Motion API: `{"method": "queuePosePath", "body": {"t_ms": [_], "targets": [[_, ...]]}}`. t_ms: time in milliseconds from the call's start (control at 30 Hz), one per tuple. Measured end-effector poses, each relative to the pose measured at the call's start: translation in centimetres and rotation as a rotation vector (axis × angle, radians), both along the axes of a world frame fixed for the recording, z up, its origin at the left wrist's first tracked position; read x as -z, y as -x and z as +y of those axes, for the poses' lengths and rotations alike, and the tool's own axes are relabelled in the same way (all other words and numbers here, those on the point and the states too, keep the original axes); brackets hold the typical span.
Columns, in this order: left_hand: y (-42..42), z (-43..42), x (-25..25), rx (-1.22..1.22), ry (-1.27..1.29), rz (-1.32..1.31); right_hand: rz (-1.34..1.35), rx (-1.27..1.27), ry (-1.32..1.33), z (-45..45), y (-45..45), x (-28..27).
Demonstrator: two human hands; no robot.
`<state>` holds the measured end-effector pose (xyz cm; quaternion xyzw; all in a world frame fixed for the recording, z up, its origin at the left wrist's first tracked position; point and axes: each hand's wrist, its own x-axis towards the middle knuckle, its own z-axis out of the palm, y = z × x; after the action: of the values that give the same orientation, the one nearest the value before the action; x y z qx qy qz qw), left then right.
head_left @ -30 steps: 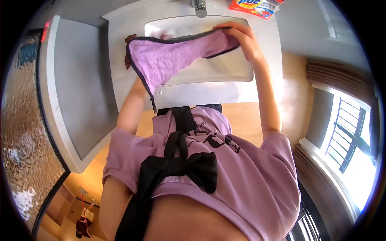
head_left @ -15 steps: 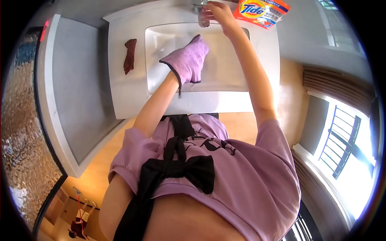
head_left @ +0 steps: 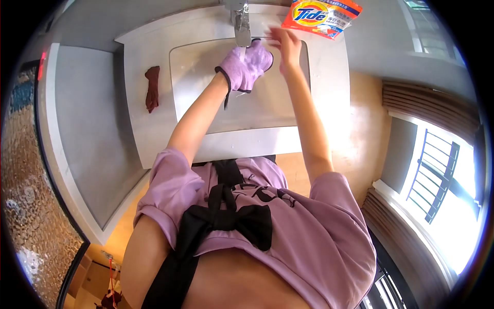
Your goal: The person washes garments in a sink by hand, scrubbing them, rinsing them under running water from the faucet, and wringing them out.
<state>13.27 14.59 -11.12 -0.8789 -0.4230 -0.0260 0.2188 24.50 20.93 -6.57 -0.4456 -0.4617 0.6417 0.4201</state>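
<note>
A purple fuzzy cloth with black edging [head_left: 242,69] covers my left hand, whose fingers are hidden beneath it, under the faucet [head_left: 242,27]. Water runs from the spout onto the cloth. To the right of the faucet, my right hand [head_left: 286,45] is bare and slightly blurred, with fingers apart and nothing in them. It is over the back right part of the white sink [head_left: 267,110].
An orange Tide packet [head_left: 321,18] lies at the back right of the counter. A dark red cloth [head_left: 152,89] rests left of the basin. A grey panel with a white frame stands at the left, and a barred window is at the right.
The cloth on my left hand has moved back under the faucet, and water now runs on it. My right hand has left the faucet and moved down and to the right.
</note>
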Motion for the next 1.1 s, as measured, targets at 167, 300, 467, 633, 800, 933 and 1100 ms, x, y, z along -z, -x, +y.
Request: {"method": "queuePosePath", "body": {"t_ms": [167, 300, 467, 633, 800, 933, 1100], "targets": [[-1.8, 1.9, -0.6, 0.116, 0.425, -0.14, 0.002, 0.08, 0.473, -3.5, -5.6, 13.5], [-0.4, 1.3, 2.9, 0.321, -0.013, 0.211, 0.669, -0.247, 0.669, -5.7, -4.0, 9.6], [0.9, 0.4, -0.7, -0.206, 0.972, -0.533, 0.47, -0.123, 0.665, -4.1, -2.8, 14.0], [4.1, -2.5, 0.5, -0.093, 1.168, -1.716, 0.413, 0.064, 0.493, -2.5, -0.9, 11.0], [4.4, -5.2, 5.4, -0.524, 1.021, -3.368, 0.401, 0.136, 0.596, -1.5, 0.5, 7.8], [3.7, -2.7, 7.2, -0.414, 1.164, -2.93, -0.126, 0.087, 0.152, -4.8, 3.4, 6.6], [1.3, -1.3, 7.4, -0.831, 0.984, -2.824, -0.932, 0.136, -0.315, -7.0, 6.6, 7.9]]}}
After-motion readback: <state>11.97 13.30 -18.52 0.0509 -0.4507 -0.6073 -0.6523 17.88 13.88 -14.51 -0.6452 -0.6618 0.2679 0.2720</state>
